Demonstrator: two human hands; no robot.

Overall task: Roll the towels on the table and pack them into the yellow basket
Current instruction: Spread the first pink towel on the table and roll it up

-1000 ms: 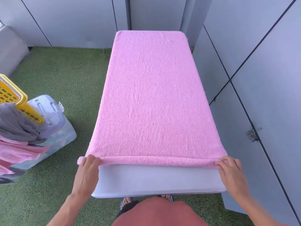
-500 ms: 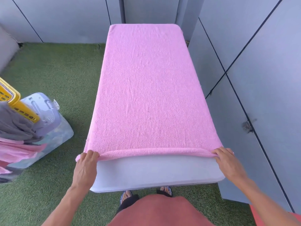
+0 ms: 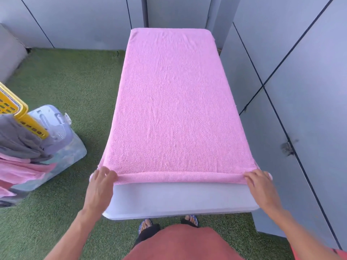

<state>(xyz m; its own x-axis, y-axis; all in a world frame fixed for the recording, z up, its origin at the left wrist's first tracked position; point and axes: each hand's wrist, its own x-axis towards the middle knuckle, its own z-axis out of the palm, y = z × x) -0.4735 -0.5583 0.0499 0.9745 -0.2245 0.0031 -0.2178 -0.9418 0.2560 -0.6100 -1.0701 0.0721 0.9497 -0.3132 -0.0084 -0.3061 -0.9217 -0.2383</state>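
A large pink towel (image 3: 174, 102) lies flat along the white table (image 3: 180, 199), covering nearly all of it. Its near edge is turned over into a narrow rolled band (image 3: 180, 177). My left hand (image 3: 101, 186) presses on the left end of that band, fingers curled over it. At the band's right end, my right hand (image 3: 261, 184) grips in the same way. The yellow basket (image 3: 16, 113) stands at the far left on the floor, only its corner showing, with a grey towel (image 3: 16, 139) and pink towels (image 3: 20, 171) beside it.
A clear plastic bin with a lavender lid (image 3: 62, 132) sits on the green artificial grass (image 3: 65, 81) left of the table. Grey panelled walls (image 3: 300, 91) close in behind and right of the table. My feet in sandals (image 3: 169, 222) stand at the near edge.
The near edge of the pink towel has been folded over a little farther up the table, forming a wider band. Both hands have moved slightly forward with it.
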